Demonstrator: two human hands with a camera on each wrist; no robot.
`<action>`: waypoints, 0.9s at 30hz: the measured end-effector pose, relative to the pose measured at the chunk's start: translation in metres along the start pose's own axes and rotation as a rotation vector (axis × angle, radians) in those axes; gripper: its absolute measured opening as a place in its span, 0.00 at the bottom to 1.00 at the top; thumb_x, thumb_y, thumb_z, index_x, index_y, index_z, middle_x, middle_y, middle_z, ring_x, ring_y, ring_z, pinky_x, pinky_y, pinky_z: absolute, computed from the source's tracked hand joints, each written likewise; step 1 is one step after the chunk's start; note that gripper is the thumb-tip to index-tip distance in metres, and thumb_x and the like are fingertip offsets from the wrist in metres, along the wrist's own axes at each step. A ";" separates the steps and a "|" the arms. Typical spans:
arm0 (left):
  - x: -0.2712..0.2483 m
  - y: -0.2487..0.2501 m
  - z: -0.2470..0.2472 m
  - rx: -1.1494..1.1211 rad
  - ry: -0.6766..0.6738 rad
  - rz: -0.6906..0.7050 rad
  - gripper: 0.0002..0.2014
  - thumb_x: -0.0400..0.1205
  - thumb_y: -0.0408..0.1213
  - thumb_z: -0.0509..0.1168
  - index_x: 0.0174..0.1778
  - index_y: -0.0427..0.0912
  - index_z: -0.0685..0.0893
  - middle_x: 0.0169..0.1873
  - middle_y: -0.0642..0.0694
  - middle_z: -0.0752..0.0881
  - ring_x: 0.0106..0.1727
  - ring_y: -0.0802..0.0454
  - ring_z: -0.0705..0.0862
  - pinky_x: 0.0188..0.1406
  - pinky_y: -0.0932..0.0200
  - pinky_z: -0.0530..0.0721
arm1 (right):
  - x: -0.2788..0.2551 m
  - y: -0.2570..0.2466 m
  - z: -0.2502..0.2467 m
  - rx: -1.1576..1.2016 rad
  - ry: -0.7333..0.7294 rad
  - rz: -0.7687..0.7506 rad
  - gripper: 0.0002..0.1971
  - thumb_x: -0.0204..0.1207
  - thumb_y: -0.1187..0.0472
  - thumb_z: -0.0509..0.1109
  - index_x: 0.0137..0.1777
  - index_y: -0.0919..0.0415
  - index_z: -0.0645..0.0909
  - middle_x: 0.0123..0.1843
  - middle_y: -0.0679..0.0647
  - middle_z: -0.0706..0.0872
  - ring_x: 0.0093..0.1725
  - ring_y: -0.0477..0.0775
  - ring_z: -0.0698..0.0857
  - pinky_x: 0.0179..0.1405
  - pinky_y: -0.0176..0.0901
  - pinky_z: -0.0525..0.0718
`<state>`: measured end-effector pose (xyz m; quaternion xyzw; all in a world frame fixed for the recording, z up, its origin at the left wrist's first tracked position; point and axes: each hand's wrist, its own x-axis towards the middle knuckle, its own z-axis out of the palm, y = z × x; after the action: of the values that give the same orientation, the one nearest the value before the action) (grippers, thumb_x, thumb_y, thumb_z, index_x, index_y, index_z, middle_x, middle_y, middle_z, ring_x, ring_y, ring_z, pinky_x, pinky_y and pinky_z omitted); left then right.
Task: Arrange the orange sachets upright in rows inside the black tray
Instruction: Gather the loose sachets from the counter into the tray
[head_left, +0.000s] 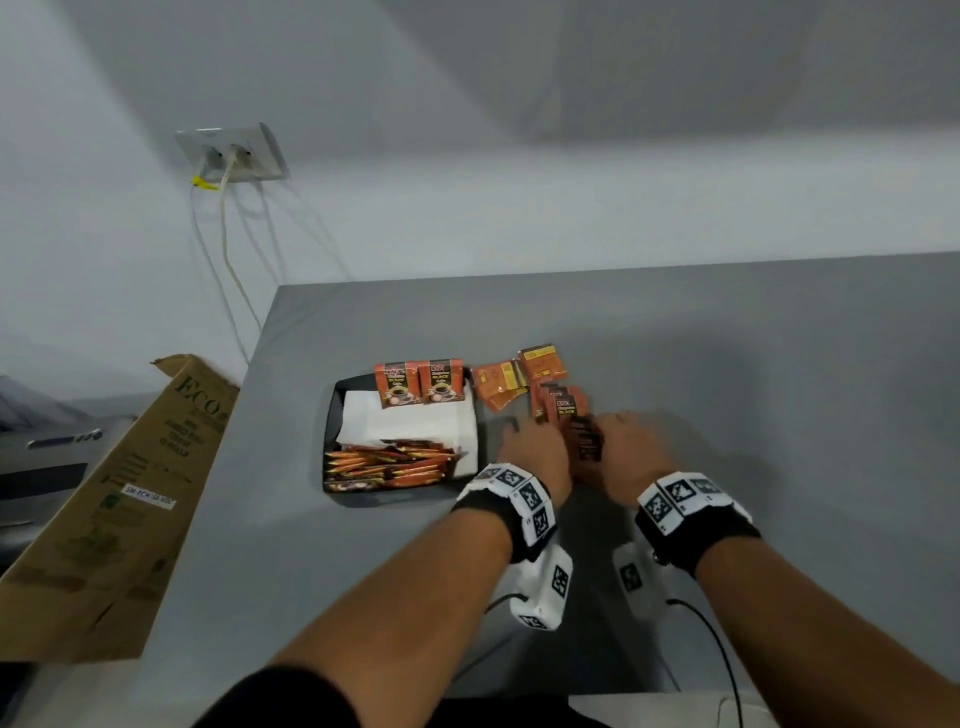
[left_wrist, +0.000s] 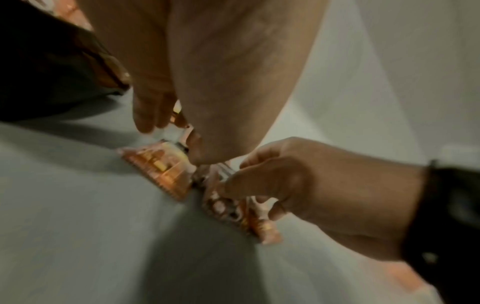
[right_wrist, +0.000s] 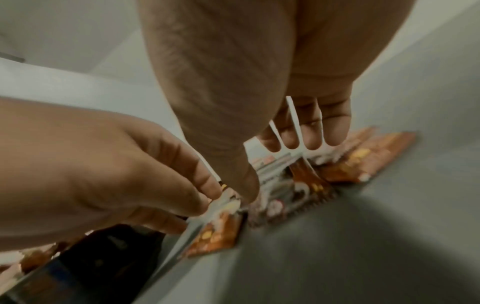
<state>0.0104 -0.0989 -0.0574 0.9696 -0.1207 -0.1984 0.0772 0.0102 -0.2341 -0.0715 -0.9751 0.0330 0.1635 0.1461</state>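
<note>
The black tray, lined with white paper, holds two orange sachets upright at its back and a packed row of sachets along its front. Right of the tray, loose sachets lie flat on the grey table. Both hands work on a small pile of sachets there. My left hand pinches the edge of a sachet with curled fingers. Facing it, my right hand pinches a few sachets between thumb and forefinger. Another sachet lies flat beside my left thumb.
A long cardboard box leans at the table's left edge. On the wall behind, a socket has cables hanging down. The table stretches to the right and far side of the pile.
</note>
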 end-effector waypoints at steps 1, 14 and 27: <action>0.004 -0.001 0.008 0.052 -0.009 -0.045 0.19 0.82 0.38 0.64 0.67 0.34 0.77 0.65 0.34 0.80 0.67 0.36 0.77 0.69 0.44 0.75 | -0.001 0.003 0.007 0.022 0.009 -0.003 0.30 0.67 0.45 0.80 0.66 0.56 0.78 0.61 0.57 0.79 0.60 0.61 0.82 0.64 0.54 0.81; 0.012 0.000 0.012 -0.354 0.081 -0.476 0.34 0.75 0.31 0.76 0.72 0.39 0.65 0.65 0.36 0.80 0.63 0.39 0.84 0.53 0.51 0.86 | 0.001 0.004 0.015 0.117 0.063 -0.035 0.29 0.67 0.56 0.83 0.64 0.56 0.73 0.64 0.59 0.75 0.64 0.63 0.78 0.66 0.58 0.80; 0.019 0.021 0.012 -0.729 0.171 -0.261 0.22 0.80 0.33 0.68 0.69 0.46 0.73 0.63 0.43 0.83 0.63 0.43 0.83 0.59 0.51 0.85 | 0.038 0.051 -0.055 0.665 0.095 0.211 0.36 0.44 0.66 0.83 0.57 0.52 0.80 0.47 0.59 0.90 0.40 0.60 0.89 0.39 0.53 0.91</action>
<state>0.0181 -0.1249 -0.0713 0.8987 0.0886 -0.1552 0.4005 0.0572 -0.3000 -0.0489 -0.8718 0.1919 0.1127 0.4365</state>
